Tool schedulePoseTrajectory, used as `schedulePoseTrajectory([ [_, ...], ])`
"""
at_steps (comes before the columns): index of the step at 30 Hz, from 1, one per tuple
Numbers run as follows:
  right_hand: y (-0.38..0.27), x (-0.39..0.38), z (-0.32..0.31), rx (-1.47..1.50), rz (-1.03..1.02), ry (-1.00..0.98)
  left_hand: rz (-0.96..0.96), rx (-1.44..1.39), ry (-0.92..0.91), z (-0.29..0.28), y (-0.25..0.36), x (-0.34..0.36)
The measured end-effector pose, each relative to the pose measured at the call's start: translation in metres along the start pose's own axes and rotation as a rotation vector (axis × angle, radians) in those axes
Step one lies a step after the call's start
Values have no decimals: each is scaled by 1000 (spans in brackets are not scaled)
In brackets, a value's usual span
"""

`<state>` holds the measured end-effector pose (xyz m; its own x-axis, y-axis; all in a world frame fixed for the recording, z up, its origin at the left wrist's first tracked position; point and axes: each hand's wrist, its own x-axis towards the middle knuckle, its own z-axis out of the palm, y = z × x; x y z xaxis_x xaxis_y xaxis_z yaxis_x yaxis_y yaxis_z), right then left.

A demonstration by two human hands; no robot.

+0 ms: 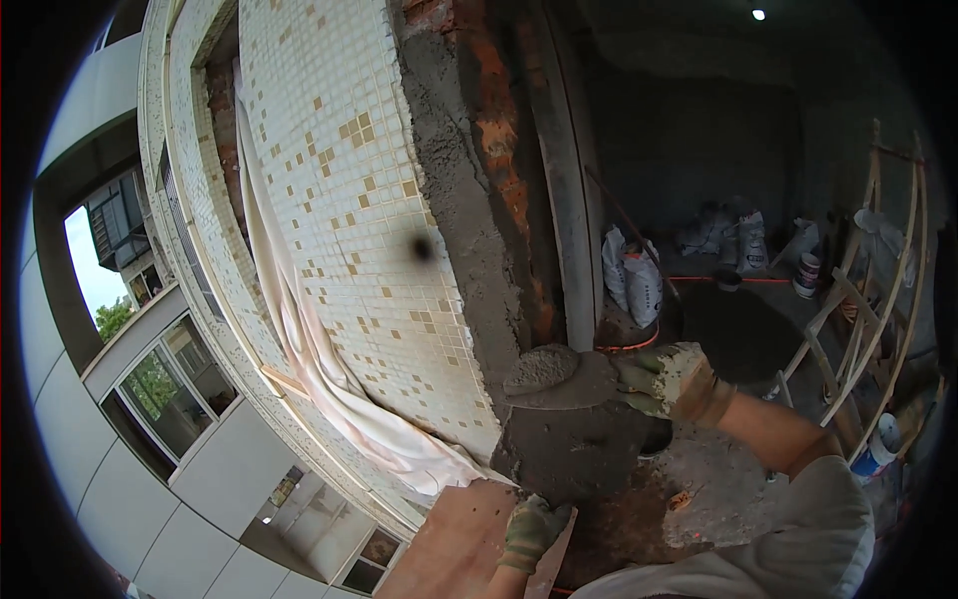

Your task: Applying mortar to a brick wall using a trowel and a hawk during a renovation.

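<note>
My right hand (pixel 679 384), in a mortar-smeared glove, is closed round the handle of a trowel (pixel 597 377); the handle itself is hidden in the fist. A lump of wet grey mortar (pixel 542 368) lies on the blade, close against the lower end of the wall edge. Rough grey mortar (pixel 464 180) coats that edge in a tall strip, with bare orange brick (pixel 496 130) beside it. Lower down, my left hand (pixel 536 529) in a green-grey glove grips the edge of a reddish-brown board (pixel 449 534). Dark mortar (pixel 569 449) spreads between the two hands.
White and tan mosaic tile (pixel 349 200) covers the outer wall, with a pale cloth (pixel 319 369) hanging along it. Beyond it, on the left, is an open drop facing building windows. Inside at right stand filled sacks (pixel 644 285), a bucket (pixel 807 275) and a wooden ladder (pixel 863 290).
</note>
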<state>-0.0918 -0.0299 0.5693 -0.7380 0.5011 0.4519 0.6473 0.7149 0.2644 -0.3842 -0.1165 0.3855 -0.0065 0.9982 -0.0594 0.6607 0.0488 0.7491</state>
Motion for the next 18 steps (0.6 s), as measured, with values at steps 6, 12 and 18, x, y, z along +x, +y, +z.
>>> schedulePoseTrajectory([
  [6, 18, 97, -77, -359, -153, 645, -134, -947, -223, 31, -3, -1],
  [12, 24, 210, -163, -79, -195, 909, -235, -1081, -200, 14, 2, -5],
  [18, 39, 318, -224, 850, 253, 582, -276, -1097, -159, 11, 1, 2],
])
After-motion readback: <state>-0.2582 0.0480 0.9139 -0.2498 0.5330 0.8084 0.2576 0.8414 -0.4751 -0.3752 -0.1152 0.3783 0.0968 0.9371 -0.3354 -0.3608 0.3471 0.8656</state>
